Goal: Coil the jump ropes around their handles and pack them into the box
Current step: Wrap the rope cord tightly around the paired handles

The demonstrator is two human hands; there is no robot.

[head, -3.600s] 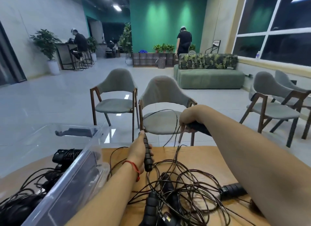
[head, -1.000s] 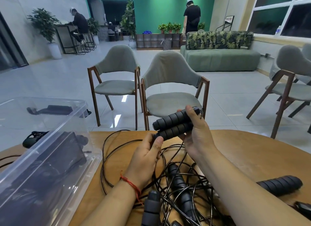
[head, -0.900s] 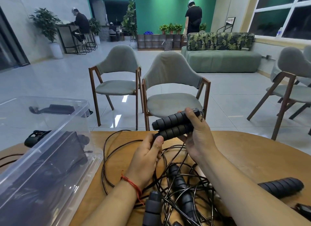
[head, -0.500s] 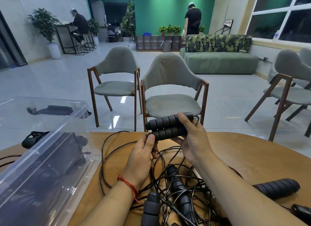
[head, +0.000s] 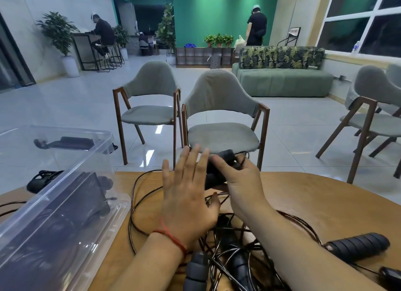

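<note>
Jump ropes (head: 230, 245) sprawl in a black tangle over the round wooden worktop (head: 325, 206), filling the lower middle of the frame. The clear box (head: 102, 139) sits at the lower left, with dark bundles showing through its wall. I'd say some ropes are packed and several are not.

Above the tangle, the person's right hand (head: 243, 182) has its fingers and thumb curled round the paired handles (head: 225, 155), holding them clear of the worktop near the frame's centre. Their long axis slants from lower left to upper right. The left hand (head: 186, 195) is flat, fingers straight and spread, gripping nothing. It hangs in front of the lower-left end of the handles, and I cannot tell whether it touches them.

The winding looks not yet begun, because no turns of cord are visible on the handles. The free left hand is the nearer one to the slack, which lies below and to the left of the handles, among it a loose loop of cord (head: 130, 212). A single loose handle (head: 358, 245) lies at the lower right, well apart from both hands.
</note>
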